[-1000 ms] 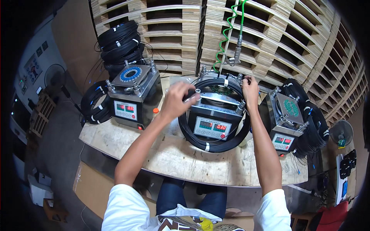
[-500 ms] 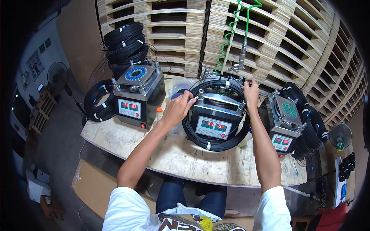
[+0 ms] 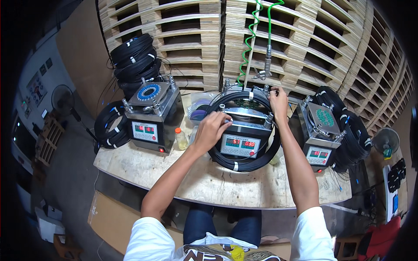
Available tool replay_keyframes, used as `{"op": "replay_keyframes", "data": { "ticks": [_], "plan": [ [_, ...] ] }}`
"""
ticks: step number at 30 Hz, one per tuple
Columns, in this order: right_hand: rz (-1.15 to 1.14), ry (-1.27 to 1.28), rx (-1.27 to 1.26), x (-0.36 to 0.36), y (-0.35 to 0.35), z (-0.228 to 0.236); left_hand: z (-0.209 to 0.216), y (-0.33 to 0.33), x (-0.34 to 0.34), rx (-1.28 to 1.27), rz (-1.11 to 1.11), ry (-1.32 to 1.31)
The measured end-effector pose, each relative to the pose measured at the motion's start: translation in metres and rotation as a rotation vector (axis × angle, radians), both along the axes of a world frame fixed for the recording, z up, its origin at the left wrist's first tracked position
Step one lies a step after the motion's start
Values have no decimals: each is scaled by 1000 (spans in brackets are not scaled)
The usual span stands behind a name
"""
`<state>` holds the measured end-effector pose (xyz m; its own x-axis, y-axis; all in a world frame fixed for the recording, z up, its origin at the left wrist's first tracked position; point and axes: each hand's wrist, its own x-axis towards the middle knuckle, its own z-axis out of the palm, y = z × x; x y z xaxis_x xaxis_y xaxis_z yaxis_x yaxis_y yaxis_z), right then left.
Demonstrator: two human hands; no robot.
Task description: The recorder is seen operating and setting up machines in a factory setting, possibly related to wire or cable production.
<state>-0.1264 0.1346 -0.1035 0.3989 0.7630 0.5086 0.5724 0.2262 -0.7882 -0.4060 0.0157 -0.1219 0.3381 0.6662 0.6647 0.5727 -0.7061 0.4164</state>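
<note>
A coil of black cable [image 3: 271,157] with white ties loops around the middle machine [image 3: 244,130], a dark box with a lit display and metal posts at its top corners. My left hand [image 3: 212,130] lies over the coil's left side. Its fingers pinch together at the top plate's front edge, close to the front left post [image 3: 222,109]; a tiny pale tip shows there, too small to name. At the back right corner, my right hand [image 3: 278,103] has its fingers curled closed beside a post [image 3: 266,89]; whatever they grip is hidden.
Similar machines stand left [image 3: 150,119] with a blue ring on top and right [image 3: 321,135] with green dots. Black cable coils [image 3: 135,61] are stacked behind the left one. An orange-capped bottle [image 3: 180,139] stands between machines. A green air hose [image 3: 269,30] hangs behind, before stacked pallets [image 3: 191,41].
The view has shifted slightly. My left hand has moved from left of the front left post rightward to the plate's front edge. My right hand stays at the back right corner.
</note>
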Motion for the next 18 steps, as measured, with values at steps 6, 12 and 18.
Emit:
{"op": "replay_keyframes", "data": {
  "ticks": [6, 12, 18],
  "plan": [
    [15, 15, 69, 0, -2, 0, 12, 22, 8, 195, 388, -16],
    [-156, -8, 181, 34, -37, -10, -13, 35, 27, -41, 263, -126],
    [-301, -128, -95, -11, -145, -13, -12, 25, 16, 28, 386, -72]
  ]
}}
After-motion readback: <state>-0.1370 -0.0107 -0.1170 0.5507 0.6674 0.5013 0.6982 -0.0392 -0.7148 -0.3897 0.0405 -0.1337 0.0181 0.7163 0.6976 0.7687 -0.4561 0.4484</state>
